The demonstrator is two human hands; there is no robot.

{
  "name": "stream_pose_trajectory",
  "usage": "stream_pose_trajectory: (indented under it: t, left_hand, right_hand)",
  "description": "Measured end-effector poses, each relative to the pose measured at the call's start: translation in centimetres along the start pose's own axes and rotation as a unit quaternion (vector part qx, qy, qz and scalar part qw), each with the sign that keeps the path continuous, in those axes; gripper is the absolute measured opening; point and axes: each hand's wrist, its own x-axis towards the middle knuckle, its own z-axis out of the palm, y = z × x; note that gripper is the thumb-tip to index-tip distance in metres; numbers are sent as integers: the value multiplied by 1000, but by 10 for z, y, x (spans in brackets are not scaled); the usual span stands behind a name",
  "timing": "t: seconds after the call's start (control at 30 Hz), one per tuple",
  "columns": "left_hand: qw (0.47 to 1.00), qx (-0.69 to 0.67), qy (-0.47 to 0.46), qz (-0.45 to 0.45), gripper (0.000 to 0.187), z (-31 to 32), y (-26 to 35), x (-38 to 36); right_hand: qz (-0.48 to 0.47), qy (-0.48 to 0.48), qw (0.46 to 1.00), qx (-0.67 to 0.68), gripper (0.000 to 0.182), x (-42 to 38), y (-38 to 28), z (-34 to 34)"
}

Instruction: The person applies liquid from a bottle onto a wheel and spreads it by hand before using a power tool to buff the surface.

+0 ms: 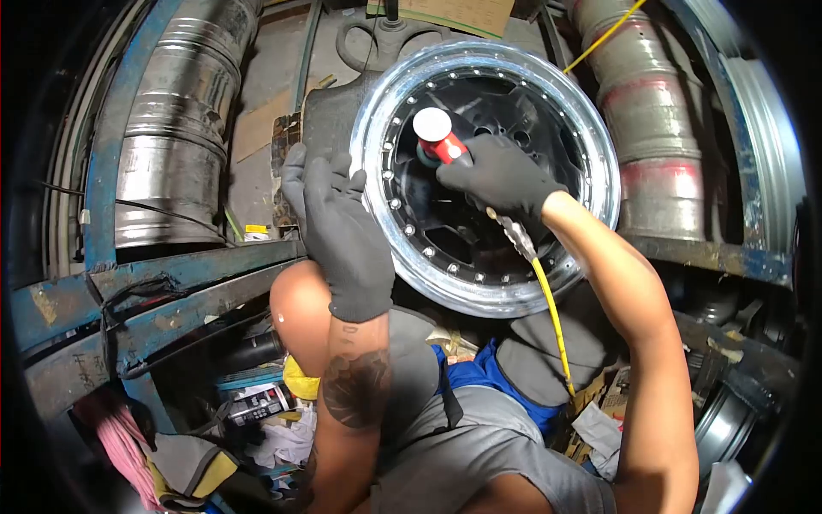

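Observation:
A large wheel rim with a polished silver lip (390, 236), a ring of bolts and a black centre lies in front of me. My right hand (505, 176), in a dark glove, is wrapped round a red air tool (445, 146) with a round white top, over the rim's black centre. From the tool's metal fitting a yellow hose (552, 313) runs down toward my lap. My left hand (338, 214), also gloved, is beside the rim's left edge, with its fingers apart and nothing in it. Whether it touches the lip is hard to tell.
Stacked silver rims stand at the left (171, 163) and right (655, 171), behind blue metal frames (128, 111). Beyond the wheel is a metal stand part (390, 43). Rags, a pink cloth (124, 445) and clutter lie at the lower left.

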Motion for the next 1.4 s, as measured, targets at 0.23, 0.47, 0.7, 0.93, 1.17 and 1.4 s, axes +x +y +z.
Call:
stream_pose_trajectory:
  t: [0.23, 0.47, 0.7, 0.93, 1.17, 1.4]
  left_hand:
    - [988, -109, -59, -95, 44, 11, 2, 19]
    - [981, -76, -2, -181, 44, 36, -7, 40]
    - [835, -20, -190, -516, 46, 36, -68, -1]
    - [771, -135, -275, -558, 37, 59, -74, -1]
    - [765, -203, -322, -520, 47, 73, -80, -7]
    - [743, -149, -344, -554, 50, 66, -75, -13]
  right_hand:
    - [-27, -79, 995, -57, 54, -8, 1, 12]
    - [96, 23, 995, 30, 53, 9, 39, -52]
    - [47, -2, 998, 50, 52, 47, 19, -59]
    - [23, -47, 997, 49, 50, 78, -2, -62]
    - [121, -29, 975, 183, 41, 78, 5, -80]
    - [75, -45, 983, 163, 49, 63, 5, -68]
